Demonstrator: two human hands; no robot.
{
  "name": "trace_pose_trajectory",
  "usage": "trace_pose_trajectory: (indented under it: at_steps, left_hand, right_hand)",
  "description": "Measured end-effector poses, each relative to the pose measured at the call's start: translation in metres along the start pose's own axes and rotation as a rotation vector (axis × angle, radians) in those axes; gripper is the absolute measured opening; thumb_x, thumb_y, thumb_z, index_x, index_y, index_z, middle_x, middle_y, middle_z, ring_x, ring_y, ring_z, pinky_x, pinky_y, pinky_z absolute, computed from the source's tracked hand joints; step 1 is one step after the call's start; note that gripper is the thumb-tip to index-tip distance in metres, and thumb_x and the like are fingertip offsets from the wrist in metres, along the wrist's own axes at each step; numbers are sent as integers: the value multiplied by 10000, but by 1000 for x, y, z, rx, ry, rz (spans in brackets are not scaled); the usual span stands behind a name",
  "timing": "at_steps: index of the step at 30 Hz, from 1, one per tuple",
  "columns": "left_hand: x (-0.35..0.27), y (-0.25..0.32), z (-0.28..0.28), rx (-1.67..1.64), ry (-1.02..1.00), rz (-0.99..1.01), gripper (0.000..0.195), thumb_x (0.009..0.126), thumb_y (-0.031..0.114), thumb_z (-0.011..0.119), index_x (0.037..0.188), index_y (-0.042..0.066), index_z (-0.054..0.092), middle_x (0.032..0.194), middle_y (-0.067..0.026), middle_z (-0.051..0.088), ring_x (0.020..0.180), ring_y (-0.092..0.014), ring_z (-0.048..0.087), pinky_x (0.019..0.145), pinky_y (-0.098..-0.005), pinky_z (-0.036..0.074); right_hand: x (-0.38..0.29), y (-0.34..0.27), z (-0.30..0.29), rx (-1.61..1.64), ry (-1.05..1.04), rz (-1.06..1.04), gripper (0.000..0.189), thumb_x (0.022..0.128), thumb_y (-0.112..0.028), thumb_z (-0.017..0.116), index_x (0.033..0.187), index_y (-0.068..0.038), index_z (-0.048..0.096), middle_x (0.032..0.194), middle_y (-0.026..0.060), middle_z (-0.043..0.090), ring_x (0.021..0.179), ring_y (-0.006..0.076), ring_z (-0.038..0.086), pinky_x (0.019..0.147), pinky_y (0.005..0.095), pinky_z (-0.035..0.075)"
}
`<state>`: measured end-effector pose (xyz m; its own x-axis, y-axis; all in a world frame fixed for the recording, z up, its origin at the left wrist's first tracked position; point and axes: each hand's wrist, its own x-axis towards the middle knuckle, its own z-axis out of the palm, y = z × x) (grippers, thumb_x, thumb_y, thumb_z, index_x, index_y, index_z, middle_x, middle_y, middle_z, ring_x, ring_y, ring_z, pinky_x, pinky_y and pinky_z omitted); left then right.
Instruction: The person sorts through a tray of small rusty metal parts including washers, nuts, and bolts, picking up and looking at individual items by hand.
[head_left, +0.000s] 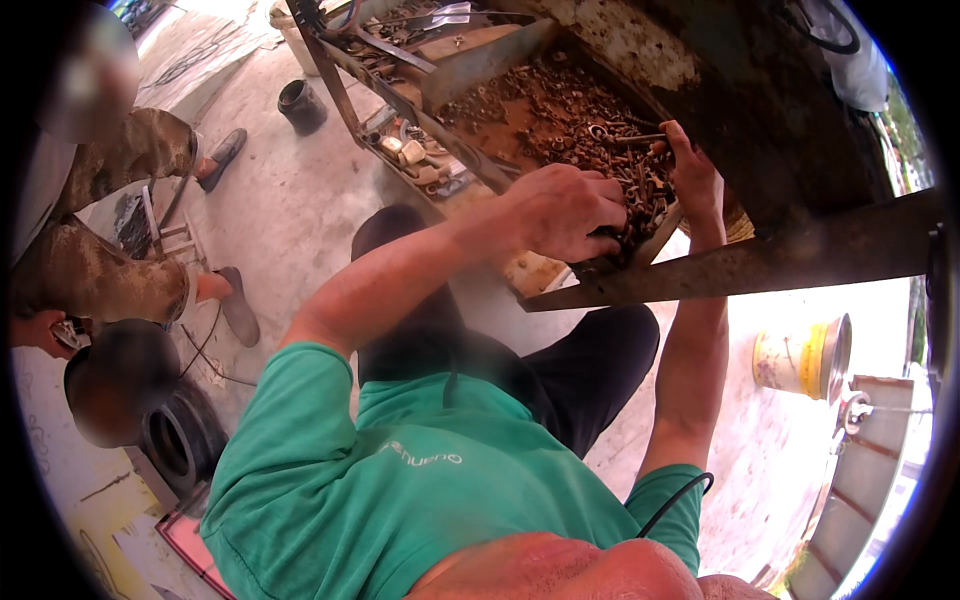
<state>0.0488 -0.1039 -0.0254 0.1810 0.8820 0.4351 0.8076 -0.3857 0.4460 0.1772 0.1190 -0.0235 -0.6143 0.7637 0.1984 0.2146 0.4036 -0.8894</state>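
A rusty metal tray (487, 64) before me holds a heap of bolts, nuts, washers and other small hardware (577, 112). My left hand (570, 214) reaches over the tray's near side, back upward. Its fingers bend down among the pieces, and what they touch is hidden. At the tray's right side is my right hand (696, 169), its thumb by the rim and its other fingers mostly hidden. The end of a long rusty bolt (634, 139) meets that thumb; I cannot tell whether it is gripped.
A rusty angle-iron bar (750, 262) crosses over my right forearm. Below the tray's left side, a lower shelf (420, 184) carries assorted parts. A black bucket (302, 107) and a yellow-banded bucket (802, 358) are on the floor. At left is another person (112, 277), near tires (184, 435).
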Motion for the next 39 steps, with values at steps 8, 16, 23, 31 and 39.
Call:
trace_pose_trajectory:
  at_steps: [8, 16, 23, 31, 39]
  left_hand:
    - [-3, 3, -2, -152, 96, -67, 190, 852, 280, 750, 956, 122, 729, 960, -60, 682, 953, -303, 684, 818, -424, 561]
    - [-4, 3, 0, -34, 92, 10, 164, 844, 212, 770, 969, 110, 736, 969, -61, 686, 965, -309, 685, 810, -418, 552]
    - [1, -30, -26, -256, 201, -196, 174, 871, 174, 746, 998, 55, 748, 976, -98, 704, 959, -307, 694, 809, -395, 551]
    - [3, -108, -37, 247, -170, -477, 261, 797, 232, 700, 1017, 117, 780, 1040, -147, 740, 1015, -354, 697, 877, -473, 545]
    - [14, -104, -30, 291, -211, -527, 232, 805, 224, 677, 978, 94, 760, 1059, -143, 740, 1054, -362, 683, 868, -487, 552]
  right_hand:
    - [2, 4, -1, -21, 4, -19, 266, 1028, -294, 650, 1112, -67, 761, 840, 8, 741, 681, 66, 589, 617, 252, 447]
    - [6, 10, -1, -39, 8, -41, 265, 1029, -288, 648, 1115, -65, 761, 845, 11, 745, 698, 70, 601, 635, 257, 456]
    - [6, 12, -2, -54, 13, -87, 263, 1029, -282, 646, 1119, -63, 761, 850, 13, 748, 713, 75, 612, 650, 261, 463]
    - [12, 23, -2, -79, 41, -164, 262, 1030, -276, 643, 1122, -61, 760, 855, 16, 752, 730, 80, 625, 667, 265, 472]
    - [43, 124, -35, -620, 206, -622, 260, 1031, -270, 641, 1126, -59, 760, 860, 19, 755, 748, 84, 638, 684, 270, 480]
